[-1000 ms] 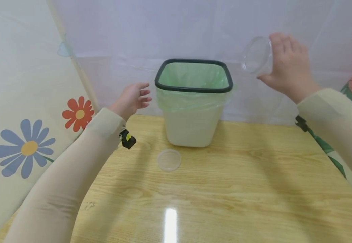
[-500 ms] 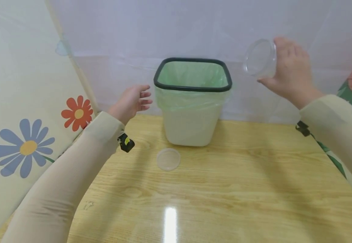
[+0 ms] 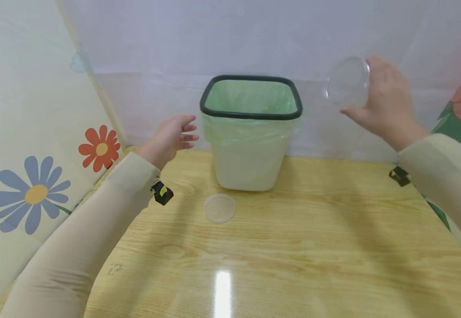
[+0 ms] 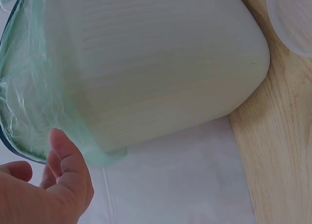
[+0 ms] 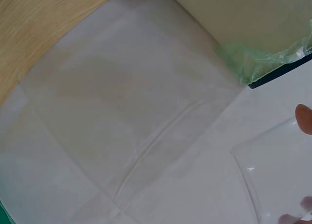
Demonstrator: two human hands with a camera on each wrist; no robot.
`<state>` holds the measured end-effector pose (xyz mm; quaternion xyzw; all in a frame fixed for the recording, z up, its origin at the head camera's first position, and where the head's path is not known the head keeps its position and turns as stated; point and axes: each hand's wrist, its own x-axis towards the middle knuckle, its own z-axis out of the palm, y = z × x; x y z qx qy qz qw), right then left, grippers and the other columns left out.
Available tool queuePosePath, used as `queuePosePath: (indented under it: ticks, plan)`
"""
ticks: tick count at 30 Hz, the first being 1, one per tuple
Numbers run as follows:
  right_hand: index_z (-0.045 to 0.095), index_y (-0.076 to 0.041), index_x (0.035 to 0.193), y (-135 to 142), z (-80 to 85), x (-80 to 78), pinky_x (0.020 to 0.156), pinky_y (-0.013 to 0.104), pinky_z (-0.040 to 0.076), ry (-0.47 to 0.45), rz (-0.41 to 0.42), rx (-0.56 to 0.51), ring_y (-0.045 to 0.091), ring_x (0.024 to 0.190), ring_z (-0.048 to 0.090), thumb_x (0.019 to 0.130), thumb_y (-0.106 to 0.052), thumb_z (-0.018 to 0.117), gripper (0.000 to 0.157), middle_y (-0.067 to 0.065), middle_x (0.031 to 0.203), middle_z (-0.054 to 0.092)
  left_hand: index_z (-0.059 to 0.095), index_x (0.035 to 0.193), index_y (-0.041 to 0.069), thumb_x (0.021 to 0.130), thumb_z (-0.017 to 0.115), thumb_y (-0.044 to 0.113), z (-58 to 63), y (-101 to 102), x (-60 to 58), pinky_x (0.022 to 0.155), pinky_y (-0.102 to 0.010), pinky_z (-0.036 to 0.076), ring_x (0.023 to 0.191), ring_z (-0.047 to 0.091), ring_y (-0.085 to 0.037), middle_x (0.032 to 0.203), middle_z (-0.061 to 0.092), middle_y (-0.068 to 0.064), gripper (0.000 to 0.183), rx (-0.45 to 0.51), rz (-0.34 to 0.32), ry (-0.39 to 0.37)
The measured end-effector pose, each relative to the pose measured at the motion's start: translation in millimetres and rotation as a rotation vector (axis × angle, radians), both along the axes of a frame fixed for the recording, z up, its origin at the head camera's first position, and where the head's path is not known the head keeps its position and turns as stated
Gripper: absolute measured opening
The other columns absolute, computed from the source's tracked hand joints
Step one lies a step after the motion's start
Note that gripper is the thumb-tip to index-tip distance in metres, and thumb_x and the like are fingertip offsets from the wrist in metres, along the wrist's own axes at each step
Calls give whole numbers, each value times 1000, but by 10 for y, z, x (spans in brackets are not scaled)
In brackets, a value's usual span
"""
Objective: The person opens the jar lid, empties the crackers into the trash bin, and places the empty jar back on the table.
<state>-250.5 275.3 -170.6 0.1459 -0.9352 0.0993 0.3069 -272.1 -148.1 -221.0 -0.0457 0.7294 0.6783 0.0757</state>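
My right hand (image 3: 389, 99) holds a clear round plastic container (image 3: 347, 82) up to the right of the bin, above the tabletop. The container is tipped sideways, its round end turned left. In the right wrist view its see-through wall (image 5: 273, 170) shows between thumb and fingers. My left hand (image 3: 168, 137) hovers just left of the bin, fingers loosely bent and nothing in them. A cream waste bin (image 3: 248, 165) stands at the back of the table, lined with a green bag (image 3: 250, 132) under a black rim ring (image 3: 250, 116). On the wood in front lies a flat clear round lid (image 3: 220, 208).
Behind the bin hangs a pale cloth (image 3: 155, 44) along the table's back edge. A flower-printed sheet (image 3: 35, 110) borders the left side. The wood-grain table (image 3: 294, 247) extends toward me, with a bright light reflection.
My right hand has come down a little and to the right with the container. My left hand has sunk slightly. The bin and lid stay where they were.
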Motion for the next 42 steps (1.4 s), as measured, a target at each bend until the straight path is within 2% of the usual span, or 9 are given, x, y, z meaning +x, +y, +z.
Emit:
queuePosePath:
  ticks: [8,15,22,26,31,42]
  plan:
    - [16,5,156,-15,-80,99,122,60,14,-17,13,-77,51,143,27,76,-12,85,107,33,155,28,34,155,8,108,41,30,-40,-4,74,67,-16,51,78,58,-7,111,48,0,52,-28,-14,26]
    - [11,2,158,-1,-125,160,123,58,11,-89,-8,-129,49,148,19,80,-15,84,109,29,161,19,33,154,7,109,41,30,-70,-4,116,70,-17,52,84,57,-9,118,48,-2,52,-38,-15,16]
    - [12,2,158,0,-194,212,121,61,14,-71,0,-158,50,146,22,78,-14,84,109,31,159,23,32,156,8,109,39,30,-83,-21,141,73,-18,53,88,58,-10,130,47,-6,53,-53,-30,16]
    - [12,2,158,11,-230,226,122,60,14,-69,4,-167,49,147,21,79,-16,84,109,31,159,23,32,156,8,109,38,29,-105,-24,161,73,-17,52,90,57,-11,125,47,-4,52,-57,-32,25]
    - [13,2,158,35,-280,257,121,61,15,-77,15,-251,50,147,21,77,-14,85,110,29,161,22,33,155,5,109,38,27,-138,-9,188,73,-18,52,87,57,-10,116,47,-1,51,-56,-39,38]
    - [19,1,157,63,-403,354,118,64,21,-55,59,-346,49,141,30,72,-8,87,110,28,155,32,33,154,5,109,38,29,-203,-45,251,77,-21,52,88,56,-9,116,47,-1,51,-87,-65,50]
